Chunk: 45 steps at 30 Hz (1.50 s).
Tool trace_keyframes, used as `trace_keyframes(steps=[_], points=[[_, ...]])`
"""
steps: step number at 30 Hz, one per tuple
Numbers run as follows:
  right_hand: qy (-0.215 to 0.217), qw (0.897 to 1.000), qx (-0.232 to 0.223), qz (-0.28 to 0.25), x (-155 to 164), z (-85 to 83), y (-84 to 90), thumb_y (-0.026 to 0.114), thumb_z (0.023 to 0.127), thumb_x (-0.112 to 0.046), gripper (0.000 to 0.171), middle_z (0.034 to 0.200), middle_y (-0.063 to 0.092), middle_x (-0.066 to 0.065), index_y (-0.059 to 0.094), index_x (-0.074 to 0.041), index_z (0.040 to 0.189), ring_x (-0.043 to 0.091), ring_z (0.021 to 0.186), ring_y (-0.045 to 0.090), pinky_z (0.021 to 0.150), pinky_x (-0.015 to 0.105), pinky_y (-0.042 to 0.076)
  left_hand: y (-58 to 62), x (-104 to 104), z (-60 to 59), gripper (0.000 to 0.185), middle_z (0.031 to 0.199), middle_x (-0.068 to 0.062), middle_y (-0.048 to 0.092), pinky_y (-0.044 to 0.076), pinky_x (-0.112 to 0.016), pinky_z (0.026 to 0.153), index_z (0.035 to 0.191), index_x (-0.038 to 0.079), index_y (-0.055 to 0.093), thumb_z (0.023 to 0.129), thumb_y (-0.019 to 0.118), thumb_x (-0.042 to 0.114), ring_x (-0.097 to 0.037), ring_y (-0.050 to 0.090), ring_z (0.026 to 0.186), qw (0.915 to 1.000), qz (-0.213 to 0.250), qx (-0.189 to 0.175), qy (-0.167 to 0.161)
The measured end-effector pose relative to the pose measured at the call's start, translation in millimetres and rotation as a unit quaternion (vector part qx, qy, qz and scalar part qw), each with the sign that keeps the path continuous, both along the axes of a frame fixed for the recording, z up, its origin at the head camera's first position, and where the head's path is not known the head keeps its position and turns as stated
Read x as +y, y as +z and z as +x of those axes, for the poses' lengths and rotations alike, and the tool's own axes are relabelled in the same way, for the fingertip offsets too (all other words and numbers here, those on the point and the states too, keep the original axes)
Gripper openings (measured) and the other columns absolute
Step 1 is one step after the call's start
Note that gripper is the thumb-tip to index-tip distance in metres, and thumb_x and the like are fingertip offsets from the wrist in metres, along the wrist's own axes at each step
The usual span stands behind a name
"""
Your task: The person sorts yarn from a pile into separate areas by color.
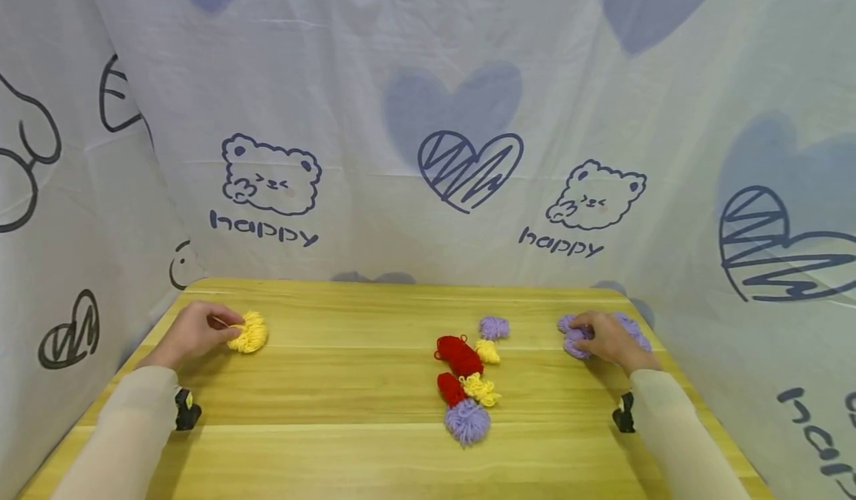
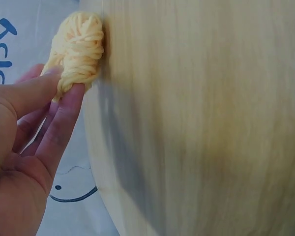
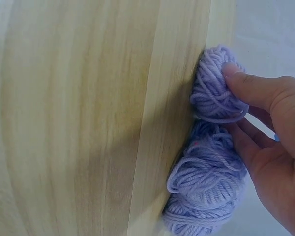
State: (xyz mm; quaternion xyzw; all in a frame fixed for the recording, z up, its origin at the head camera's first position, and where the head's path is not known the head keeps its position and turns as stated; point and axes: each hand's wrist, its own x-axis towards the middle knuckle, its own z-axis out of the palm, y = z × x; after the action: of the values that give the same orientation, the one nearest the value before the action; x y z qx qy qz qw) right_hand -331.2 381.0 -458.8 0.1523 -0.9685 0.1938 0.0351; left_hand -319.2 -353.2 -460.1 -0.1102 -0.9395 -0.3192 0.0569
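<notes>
While the left hand (image 1: 194, 330) pinches a yellow yarn bundle (image 1: 250, 333) at its fingertips, the right hand (image 1: 605, 339) — fingers curled — grips purple yarn bundles (image 3: 211, 167).

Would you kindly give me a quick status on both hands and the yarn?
Left hand pinches yellow yarn bundle. Right hand holds purple yarn bundles. Loose yarn pile mid-table, clear of both.

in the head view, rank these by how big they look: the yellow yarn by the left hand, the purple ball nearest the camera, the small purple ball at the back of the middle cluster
1. purple ball nearest the camera, though nearness may flatter it
2. yellow yarn, pinched by the left hand, looks close to it in size
3. small purple ball, clearly smallest
</notes>
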Motion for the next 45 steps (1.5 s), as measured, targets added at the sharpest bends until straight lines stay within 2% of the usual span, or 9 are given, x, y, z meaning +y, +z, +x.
trace_keyframes(steps=[6, 14, 19, 22, 24, 30, 35, 39, 45], points=[[0.0, 1.0, 0.005, 0.003, 0.0, -0.9, -1.2, 0.08, 0.087, -0.003, 0.031, 0.12, 0.07, 0.03, 0.074, 0.007, 0.116, 0.043, 0.109, 0.066, 0.096, 0.06, 0.053, 0.9, 0.8, 1.9, 0.016, 0.104, -0.024, 0.075, 0.055, -0.022, 0.066, 0.104, -0.003, 0.078, 0.089, 0.077, 0.005, -0.023, 0.069, 0.085, 0.9999, 0.005, -0.009, 0.005], [0.001, 1.0, 0.003, -0.004, -0.5, -0.2, -1.1, 0.079, 0.087, -0.002, 0.031, 0.121, 0.069, 0.031, 0.073, 0.008, 0.116, 0.049, 0.115, 0.064, 0.099, 0.062, 0.051, -1.9, 2.0, 3.2, 0.016, 0.107, -0.026, 0.074, 0.056, -0.024, 0.066, 0.104, -0.001, 0.078, 0.09, 0.077, 0.006, -0.027, 0.072, 0.087, 0.9998, 0.005, -0.013, 0.016], [-0.001, 1.0, 0.003, -0.006, -1.8, 0.3, -1.4, 0.079, 0.087, -0.002, 0.032, 0.122, 0.069, 0.031, 0.073, 0.007, 0.118, 0.048, 0.114, 0.064, 0.099, 0.063, 0.051, 3.1, 9.5, 10.2, 0.019, 0.112, -0.028, 0.073, 0.061, -0.042, 0.075, 0.107, -0.003, 0.077, 0.09, 0.076, 0.005, -0.038, 0.071, 0.093, 0.9994, -0.014, 0.002, 0.031], [0.0, 1.0, 0.006, -0.005, -2.2, 0.2, -2.2, 0.079, 0.087, -0.002, 0.032, 0.122, 0.069, 0.031, 0.073, 0.008, 0.118, 0.046, 0.112, 0.065, 0.099, 0.062, 0.052, 9.6, 23.0, 17.1, 0.022, 0.117, -0.029, 0.072, 0.059, -0.055, 0.084, 0.111, -0.003, 0.076, 0.09, 0.074, 0.004, -0.045, 0.068, 0.101, 0.9987, -0.022, 0.027, 0.037], [-0.003, 1.0, 0.006, -0.005, -1.8, -0.3, -3.1, 0.079, 0.088, -0.002, 0.032, 0.122, 0.069, 0.031, 0.073, 0.008, 0.118, 0.045, 0.112, 0.065, 0.098, 0.062, 0.052, 13.3, 34.9, 21.3, 0.023, 0.12, -0.028, 0.071, 0.057, -0.058, 0.087, 0.113, -0.002, 0.075, 0.091, 0.073, 0.003, -0.047, 0.067, 0.105, 0.9985, -0.019, 0.039, 0.034], [-0.007, 1.0, 0.005, -0.011, -0.9, -1.0, -4.9, 0.079, 0.088, -0.002, 0.032, 0.12, 0.07, 0.03, 0.073, 0.008, 0.117, 0.041, 0.106, 0.066, 0.097, 0.061, 0.053, 18.8, 75.6, 29.4, 0.022, 0.117, -0.025, 0.073, 0.06, -0.055, 0.086, 0.111, -0.001, 0.077, 0.089, 0.075, 0.0, -0.043, 0.069, 0.103, 0.9981, 0.01, 0.061, -0.001], [-0.003, 1.0, 0.014, -0.014, -0.5, 1.4, -4.9, 0.08, 0.087, -0.002, 0.031, 0.118, 0.071, 0.029, 0.074, 0.007, 0.115, 0.036, 0.101, 0.066, 0.094, 0.059, 0.054, 21.1, 112.1, 37.9, 0.019, 0.113, -0.022, 0.075, 0.063, -0.048, 0.078, 0.106, 0.002, 0.079, 0.088, 0.076, -0.001, -0.04, 0.07, 0.099, 0.9962, 0.024, 0.067, -0.05], [-0.007, 1.0, 0.017, -0.013, -0.1, 3.2, -3.6, 0.079, 0.086, -0.001, 0.031, 0.118, 0.071, 0.029, 0.074, 0.006, 0.116, 0.035, 0.101, 0.066, 0.094, 0.058, 0.054, 19.4, 139.5, 42.7, 0.019, 0.111, -0.016, 0.075, 0.063, -0.043, 0.077, 0.106, 0.005, 0.079, 0.088, 0.077, 0.0, -0.034, 0.07, 0.098, 0.9934, 0.022, 0.064, -0.093], [0.003, 1.0, 0.025, -0.017, -1.5, 3.1, -2.9, 0.08, 0.086, -0.001, 0.031, 0.119, 0.071, 0.03, 0.074, 0.007, 0.115, 0.043, 0.108, 0.067, 0.097, 0.061, 0.053, 11.7, 171.6, 43.9, 0.02, 0.11, -0.01, 0.076, 0.063, -0.041, 0.077, 0.107, 0.006, 0.079, 0.088, 0.076, -0.001, -0.031, 0.069, 0.098, 0.9877, 0.023, 0.053, -0.145]])
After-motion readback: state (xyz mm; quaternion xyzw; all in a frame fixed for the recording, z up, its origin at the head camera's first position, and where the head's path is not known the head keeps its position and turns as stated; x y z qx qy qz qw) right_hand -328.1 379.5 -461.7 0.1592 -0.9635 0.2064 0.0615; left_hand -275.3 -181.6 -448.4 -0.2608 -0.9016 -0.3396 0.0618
